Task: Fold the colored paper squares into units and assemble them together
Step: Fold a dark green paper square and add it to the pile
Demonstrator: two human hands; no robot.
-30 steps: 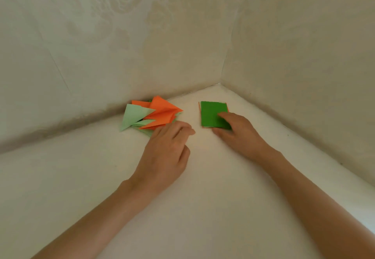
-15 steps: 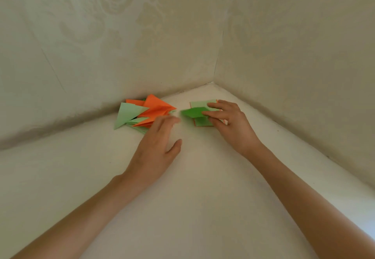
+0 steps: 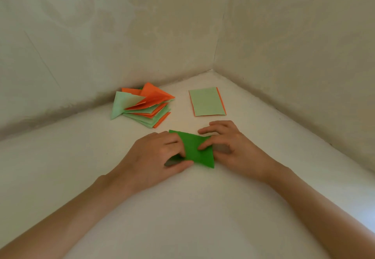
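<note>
A dark green paper square lies tilted on the white surface between my hands. My left hand pinches its left side, fingers on top and thumb at the lower edge. Gripping the right side is my right hand, with the forefinger tip pressed on the sheet. Further back, a stack of flat paper squares shows a pale green sheet on top and orange edges beneath. To the left of that stack sits a pile of folded orange and pale green units.
The white surface runs into a corner formed by two pale walls. The folded pile lies close to the left wall, and the stack sits near the corner.
My right hand lifted the dark green sheet off the stack and brought it nearer to me. My left hand left the folded pile and took hold of the sheet's left side.
</note>
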